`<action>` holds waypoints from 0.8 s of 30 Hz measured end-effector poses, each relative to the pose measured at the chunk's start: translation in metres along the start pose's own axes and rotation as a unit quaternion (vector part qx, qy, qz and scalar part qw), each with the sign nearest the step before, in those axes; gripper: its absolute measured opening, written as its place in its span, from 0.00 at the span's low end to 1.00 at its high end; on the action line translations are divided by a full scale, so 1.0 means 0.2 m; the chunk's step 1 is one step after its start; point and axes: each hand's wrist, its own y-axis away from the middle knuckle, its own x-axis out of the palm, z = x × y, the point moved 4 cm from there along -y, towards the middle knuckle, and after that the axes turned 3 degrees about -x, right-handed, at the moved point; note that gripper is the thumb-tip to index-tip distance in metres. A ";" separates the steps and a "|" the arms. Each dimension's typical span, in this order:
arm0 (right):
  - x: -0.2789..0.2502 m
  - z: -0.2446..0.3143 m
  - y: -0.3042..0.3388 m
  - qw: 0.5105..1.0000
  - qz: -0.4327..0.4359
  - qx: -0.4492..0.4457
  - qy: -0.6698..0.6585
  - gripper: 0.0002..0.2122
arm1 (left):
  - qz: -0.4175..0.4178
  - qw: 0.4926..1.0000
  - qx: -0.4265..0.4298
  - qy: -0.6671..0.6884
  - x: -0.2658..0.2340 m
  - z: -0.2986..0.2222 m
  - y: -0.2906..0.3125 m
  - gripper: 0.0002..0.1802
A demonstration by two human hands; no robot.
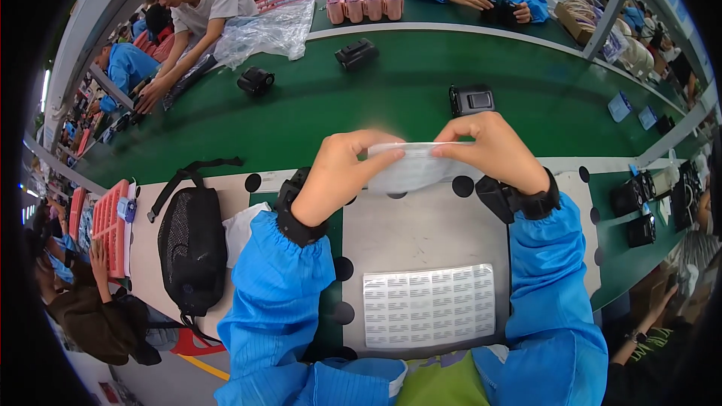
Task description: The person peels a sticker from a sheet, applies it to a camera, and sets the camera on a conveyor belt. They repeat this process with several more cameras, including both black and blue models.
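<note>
Both hands are raised over the far edge of a grey work plate, pinching the top edge of a thin whitish sheet [410,169]. My left hand [347,165] grips its left part between thumb and forefinger, and my right hand [492,152] does likewise further right. The sheet hangs down and is blurred; whether it is paper or a plastic bag I cannot tell. On the grey work plate [421,237] below lies a white sheet of printed labels [429,306] in rows. Just beyond my right hand sits a black boxy device [471,99] on the green belt.
A black mesh pouch [192,248] with a strap lies left of my arm. Along the green belt [376,90] stand more black devices [256,80]. Pink and blue devices [365,3] are grouped at the back. Co-workers work across the belt and at both sides.
</note>
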 end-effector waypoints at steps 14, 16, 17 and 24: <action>0.05 0.15 0.10 0.873 -0.337 -0.247 0.251 0.07 | -0.045 0.983 -0.063 0.167 0.02 -0.05 0.06 0.12; 0.06 0.14 0.09 0.877 -0.348 -0.244 0.225 0.06 | -0.043 0.980 -0.057 0.185 0.03 -0.06 0.06 0.13; 0.06 0.14 0.09 0.878 -0.353 -0.243 0.212 0.06 | -0.040 0.977 -0.050 0.203 0.04 -0.06 0.06 0.14; 0.03 0.14 0.10 0.928 -0.278 -0.245 0.028 0.03 | 0.013 0.942 -0.097 0.322 0.07 0.05 0.05 0.17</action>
